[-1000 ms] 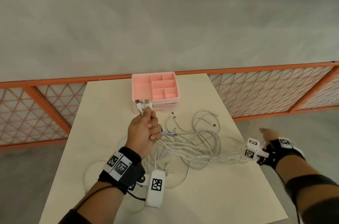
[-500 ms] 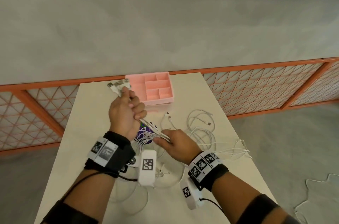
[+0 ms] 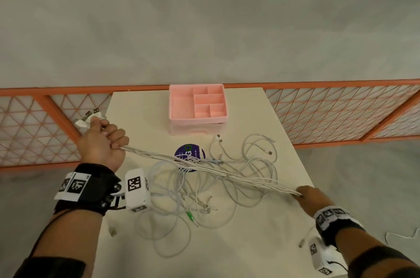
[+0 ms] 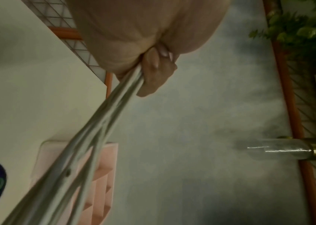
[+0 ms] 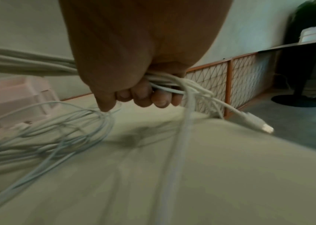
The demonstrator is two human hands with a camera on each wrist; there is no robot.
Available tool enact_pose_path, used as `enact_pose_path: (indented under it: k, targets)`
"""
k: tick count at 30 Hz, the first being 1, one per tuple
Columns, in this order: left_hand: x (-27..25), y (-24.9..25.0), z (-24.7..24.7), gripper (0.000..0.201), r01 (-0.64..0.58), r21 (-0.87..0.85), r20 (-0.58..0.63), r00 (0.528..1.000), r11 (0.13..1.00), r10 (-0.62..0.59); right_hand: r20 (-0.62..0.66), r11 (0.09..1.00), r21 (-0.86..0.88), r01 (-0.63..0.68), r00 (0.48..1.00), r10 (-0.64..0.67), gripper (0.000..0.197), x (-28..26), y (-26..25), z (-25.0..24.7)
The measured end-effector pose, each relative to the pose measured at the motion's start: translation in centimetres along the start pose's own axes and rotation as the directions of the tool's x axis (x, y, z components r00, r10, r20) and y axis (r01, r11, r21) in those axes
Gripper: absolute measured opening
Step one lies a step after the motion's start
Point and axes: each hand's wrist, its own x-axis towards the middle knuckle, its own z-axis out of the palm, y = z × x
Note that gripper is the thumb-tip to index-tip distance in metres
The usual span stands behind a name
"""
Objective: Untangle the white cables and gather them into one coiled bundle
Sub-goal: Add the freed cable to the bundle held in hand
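Several white cables (image 3: 218, 169) run as one taut strand across the table between my two hands. My left hand (image 3: 103, 143) grips one end in a fist at the table's left edge, with USB plugs (image 3: 91, 116) sticking out above it. In the left wrist view the fingers (image 4: 153, 74) curl round the strand (image 4: 99, 121). My right hand (image 3: 306, 195) holds the other end near the right edge; its fingers (image 5: 143, 99) wrap the cables (image 5: 165, 85), and a plug (image 5: 257, 123) dangles beyond. Loose white loops (image 3: 181, 205) lie tangled below the strand.
A pink compartment organiser (image 3: 197, 107) stands at the table's far middle. A round purple sticker (image 3: 189, 155) lies under the cables. A green-tipped connector (image 3: 189, 216) sits among the loops. Orange lattice fencing (image 3: 341, 114) runs behind the cream table (image 3: 250, 243).
My right hand has slid along the cables from beside the left hand out to the table's right edge, stretching the strand taut. My left hand moved left with its end.
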Motion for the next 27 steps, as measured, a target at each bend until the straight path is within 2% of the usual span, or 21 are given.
enact_pose_path:
  k: [3, 6, 8, 10, 12, 15, 16, 18, 20, 22, 23, 25, 27]
  targets:
    - [-0.2, -1.8, -0.2, 0.043, 0.086, 0.059, 0.015, 0.996, 0.995, -0.087, -0.131, 0.991, 0.065, -0.117, 0.984, 0.124, 0.022, 0.9, 1.7, -1.8]
    - [-1.2, -4.5, -0.2, 0.042, 0.191, 0.151, 0.039, 0.979, 0.97, -0.198, -0.319, 0.95, 0.229, -0.215, 0.905, 0.281, 0.033, 1.5, 2.2, -4.8]
    - [-1.9, -6.3, -0.6, 0.042, 0.256, 0.236, 0.048, 0.961, 0.938, -0.274, -0.37, 0.935, 0.239, -0.264, 0.865, 0.339, 0.042, 2.1, 2.6, -6.1]
    - [-2.6, -8.3, -1.4, 0.042, 0.305, 0.326, 0.055, 0.939, 0.895, -0.34, -0.285, 0.938, 0.148, -0.314, 0.894, 0.345, 0.035, 2.8, 2.4, -6.2]
    - [-3.3, -10.0, -2.1, 0.042, 0.337, 0.41, 0.056, 0.918, 0.848, -0.392, -0.123, 0.942, 0.043, -0.332, 0.934, 0.335, 0.028, 3.4, 2.0, -5.1]
    - [-4.2, -11.5, -2.7, 0.044, 0.35, 0.494, 0.038, 0.906, 0.796, -0.421, 0.134, 0.959, -0.06, -0.276, 0.95, 0.282, 0.023, 3.4, 0.9, -2.6]
    - [-4.3, -11.7, -2.8, 0.044, 0.35, 0.506, 0.033, 0.906, 0.789, -0.423, 0.188, 0.962, -0.104, -0.253, 0.945, 0.269, 0.023, 3.6, 0.6, -1.6]
    - [-4.4, -11.8, -3.0, 0.044, 0.349, 0.508, 0.026, 0.907, 0.787, -0.419, 0.238, 0.968, -0.153, -0.197, 0.944, 0.23, 0.038, 5.2, 0.0, 0.5]
    - [-4.3, -11.7, -3.0, 0.045, 0.349, 0.498, 0.017, 0.911, 0.794, -0.411, 0.202, 0.988, -0.109, -0.11, 0.971, 0.13, 0.04, 4.4, -3.8, -0.6]
    - [-4.2, -11.7, -3.0, 0.045, 0.34, 0.502, 0.012, 0.916, 0.795, -0.4, 0.124, 1.0, -0.007, -0.023, 0.992, 0.024, 0.021, 4.0, -8.3, -2.2]
    - [-4.1, -11.7, -2.9, 0.045, 0.332, 0.509, 0.013, 0.919, 0.794, -0.393, 0.078, 0.998, 0.039, 0.049, 0.996, -0.052, 0.017, 3.5, -10.7, -3.3]
    - [-4.0, -11.9, -2.9, 0.046, 0.325, 0.525, 0.008, 0.922, 0.787, -0.387, -0.004, 0.974, 0.098, 0.206, 0.978, -0.206, 0.023, 3.4, -14.6, -4.2]
    - [-3.8, -12.2, -3.1, 0.046, 0.325, 0.531, 0.002, 0.923, 0.782, -0.385, -0.033, 0.936, 0.114, 0.333, 0.943, -0.332, 0.028, 3.1, -17.7, -4.3]
